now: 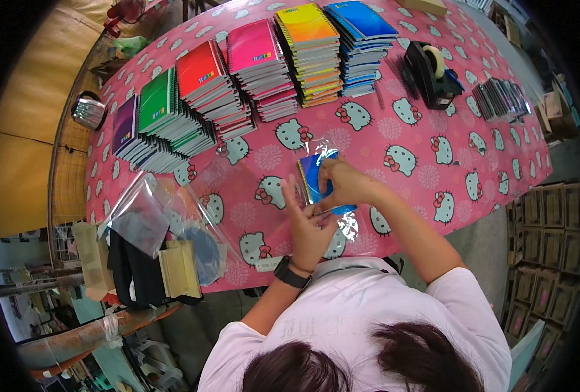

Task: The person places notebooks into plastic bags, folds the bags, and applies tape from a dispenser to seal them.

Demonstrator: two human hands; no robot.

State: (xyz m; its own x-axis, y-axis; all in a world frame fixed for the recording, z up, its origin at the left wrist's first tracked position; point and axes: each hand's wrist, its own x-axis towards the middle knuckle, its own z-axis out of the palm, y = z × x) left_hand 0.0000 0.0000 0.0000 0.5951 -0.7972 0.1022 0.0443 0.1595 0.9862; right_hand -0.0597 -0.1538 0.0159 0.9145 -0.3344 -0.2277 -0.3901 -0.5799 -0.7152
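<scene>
A small blue spiral notebook [311,171] lies at the near middle of the table, with shiny clear plastic [347,228] around and below it. From the right, my right hand [343,185] reaches over the notebook, its fingers bent and closed down on it. My left hand [308,225] is at the notebook's lower left, fingers stretched and apart, its fingertips beside the notebook's edge. The thumb sides of both hands come close together. What lies under my right fingers is partly hidden. A dark watch is on my left wrist.
Stacks of purple, green, red, pink, yellow and blue notebooks [254,49] line the far side. A black tape dispenser [431,75] and a pile of small wrapped packs [501,99] stand at the right. Clear plastic bags [140,215] lie at the left edge of the pink tablecloth [404,134].
</scene>
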